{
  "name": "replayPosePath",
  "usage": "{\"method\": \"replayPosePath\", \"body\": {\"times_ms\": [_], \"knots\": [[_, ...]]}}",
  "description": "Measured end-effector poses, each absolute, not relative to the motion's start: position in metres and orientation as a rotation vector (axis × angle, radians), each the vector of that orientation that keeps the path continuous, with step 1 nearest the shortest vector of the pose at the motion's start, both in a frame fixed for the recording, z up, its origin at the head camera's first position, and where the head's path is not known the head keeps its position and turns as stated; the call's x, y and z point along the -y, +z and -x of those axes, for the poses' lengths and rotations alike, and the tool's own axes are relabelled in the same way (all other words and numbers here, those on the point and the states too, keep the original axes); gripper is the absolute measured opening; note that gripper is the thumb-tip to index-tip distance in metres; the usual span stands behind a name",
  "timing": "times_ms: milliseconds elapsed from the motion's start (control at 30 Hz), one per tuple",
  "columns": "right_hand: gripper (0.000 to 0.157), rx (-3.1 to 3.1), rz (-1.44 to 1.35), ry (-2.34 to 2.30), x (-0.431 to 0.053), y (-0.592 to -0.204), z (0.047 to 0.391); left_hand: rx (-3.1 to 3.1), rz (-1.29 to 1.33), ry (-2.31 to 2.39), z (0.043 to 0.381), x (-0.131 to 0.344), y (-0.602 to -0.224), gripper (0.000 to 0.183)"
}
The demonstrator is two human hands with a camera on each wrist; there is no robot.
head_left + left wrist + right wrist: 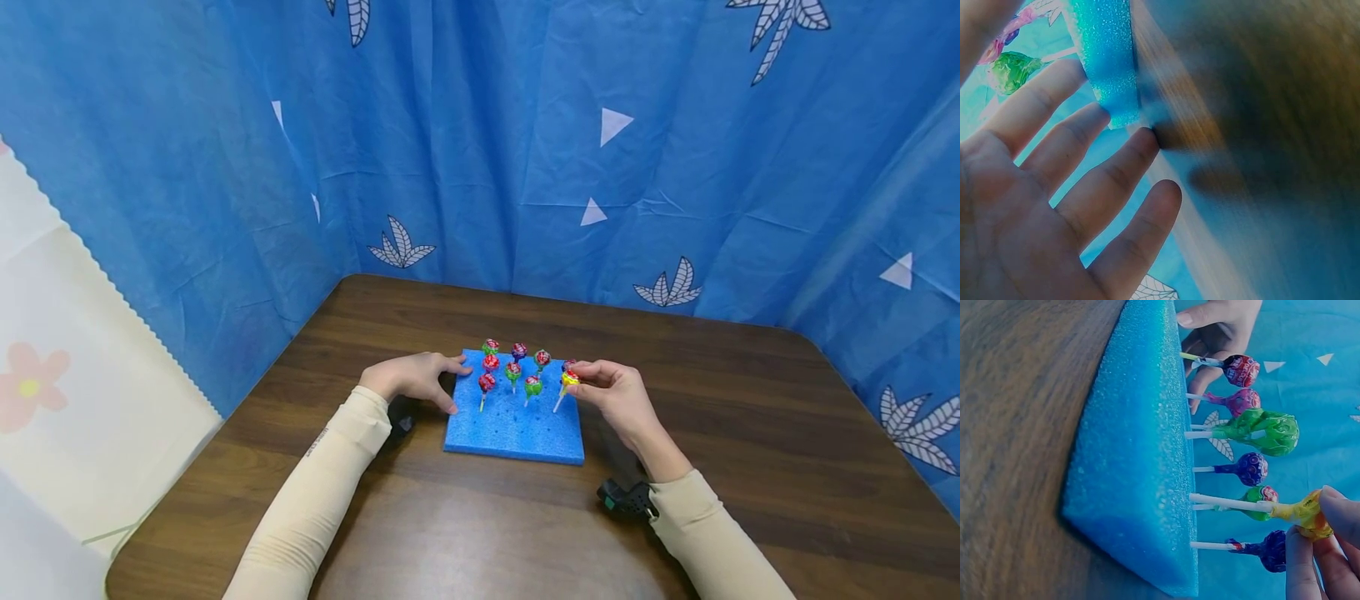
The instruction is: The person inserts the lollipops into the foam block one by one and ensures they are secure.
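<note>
A blue foam board point(517, 437) lies on the table with several wrapped lollipops upright in its back and middle part. My right hand point(621, 402) pinches the yellow lollipop point(1304, 512) by its wrapped head at the board's right side; its white stick meets the foam surface. Just behind it stands a dark purple lollipop point(1272, 550). My left hand point(415, 377) rests at the board's left edge, fingers extended and touching the foam. Close to that hand are red lollipops point(487, 382); green lollipops point(533, 386) and a purple lollipop point(519, 352) fill the middle.
Small holes dot the front part of the foam. Dark wood tabletop point(480, 517) surrounds the board. A blue curtain point(480, 167) hangs behind the table, and a white flowered cloth point(67, 433) hangs at the left. A black wrist camera point(626, 498) sits below my right wrist.
</note>
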State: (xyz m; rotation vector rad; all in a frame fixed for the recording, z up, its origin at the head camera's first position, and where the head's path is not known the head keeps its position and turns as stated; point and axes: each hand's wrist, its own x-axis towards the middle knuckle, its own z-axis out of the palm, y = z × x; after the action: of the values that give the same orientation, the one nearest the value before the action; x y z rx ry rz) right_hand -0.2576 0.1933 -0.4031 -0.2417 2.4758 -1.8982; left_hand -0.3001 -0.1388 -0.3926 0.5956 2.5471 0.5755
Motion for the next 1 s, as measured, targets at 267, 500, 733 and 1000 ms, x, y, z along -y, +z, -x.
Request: {"method": "replayPosePath", "body": {"times_ms": [267,500,733,1000], "knots": [[0.031,-2.490,0.250,-1.893,-0.1926,-0.4063,0.2567,-2.541,-0.597,0.583,0.3010,0.1393,-0.3931,0.074],[0.030,-2.472,0.244,-1.889,-0.1908,-0.4051,0.2559,-2.542,-0.592,0.586,0.3011,0.1401,-0.3935,0.074],[0.030,-2.479,0.232,-1.874,-0.1894,-0.4040,0.2540,-2.545,-0.596,0.584,0.3018,0.1395,-0.3941,0.075],[0.029,-2.482,0.253,-1.870,-0.1882,-0.4092,0.2555,-2.543,-0.592,0.587,0.3028,0.1398,-0.3936,0.075]]}}
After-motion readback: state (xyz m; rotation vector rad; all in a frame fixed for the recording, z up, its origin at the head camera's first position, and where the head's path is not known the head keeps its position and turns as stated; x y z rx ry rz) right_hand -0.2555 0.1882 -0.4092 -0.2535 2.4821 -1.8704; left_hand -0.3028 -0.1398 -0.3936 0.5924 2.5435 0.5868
